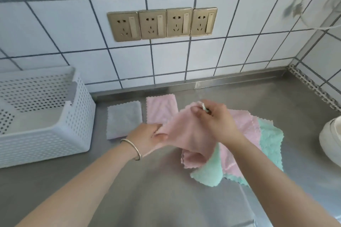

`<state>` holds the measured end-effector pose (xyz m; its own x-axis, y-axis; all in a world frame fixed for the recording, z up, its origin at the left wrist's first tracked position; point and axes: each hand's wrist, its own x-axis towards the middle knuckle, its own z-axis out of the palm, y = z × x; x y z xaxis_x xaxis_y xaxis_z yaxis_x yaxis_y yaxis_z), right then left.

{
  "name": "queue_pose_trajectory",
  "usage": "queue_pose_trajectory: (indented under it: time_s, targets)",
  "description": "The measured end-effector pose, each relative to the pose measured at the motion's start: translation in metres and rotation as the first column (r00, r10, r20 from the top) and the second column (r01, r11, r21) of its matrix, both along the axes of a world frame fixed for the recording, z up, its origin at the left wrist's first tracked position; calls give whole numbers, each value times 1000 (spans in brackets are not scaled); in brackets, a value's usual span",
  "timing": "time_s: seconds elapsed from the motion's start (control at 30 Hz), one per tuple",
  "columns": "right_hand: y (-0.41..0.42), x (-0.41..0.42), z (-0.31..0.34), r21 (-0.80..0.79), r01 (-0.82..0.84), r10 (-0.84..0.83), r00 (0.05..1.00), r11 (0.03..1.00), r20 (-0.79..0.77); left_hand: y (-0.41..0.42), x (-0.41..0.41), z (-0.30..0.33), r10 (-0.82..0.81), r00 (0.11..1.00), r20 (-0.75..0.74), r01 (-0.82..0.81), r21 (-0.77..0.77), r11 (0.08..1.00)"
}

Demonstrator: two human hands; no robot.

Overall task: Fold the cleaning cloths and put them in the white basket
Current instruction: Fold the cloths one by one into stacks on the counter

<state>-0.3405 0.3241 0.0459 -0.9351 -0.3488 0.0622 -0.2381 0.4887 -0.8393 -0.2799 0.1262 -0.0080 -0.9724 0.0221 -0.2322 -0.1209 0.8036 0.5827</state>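
A pink cloth (186, 134) is lifted off the steel counter between my two hands. My left hand (147, 136) pinches its left edge; my right hand (219, 121) grips its upper corner. Under it lies a loose pile holding another pink cloth (239, 131) and a mint green cloth (271, 142). A folded grey cloth (123, 121) and a folded pink cloth (160, 108) lie flat side by side near the wall. The white perforated basket (60, 140) stands at the left, with nothing visible in the part I can see.
The steel counter (147, 190) runs to a tiled wall with a row of gold sockets (162, 23). A white rounded appliance (332, 140) sits at the right edge. Another white object hangs at the upper right corner.
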Motion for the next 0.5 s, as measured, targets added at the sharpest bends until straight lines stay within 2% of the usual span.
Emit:
queue_pose_trajectory:
  time_s: [0.17, 0.3, 0.5]
  targets:
    - [-25, -5, 16, -122, 106, -94, 991, 987, 100, -64, 44, -6, 207, 978, 20, -208, 76, 975]
    - [-52, -11, 23, -165, 83, -70, 994, 983, 83, -122, 67, 19, 398, 906, -144, -378, 145, 914]
    - [-65, -12, 36, -274, 25, -7, 998, 961, 64, -163, 92, 72, 439, 816, -376, -424, 127, 897]
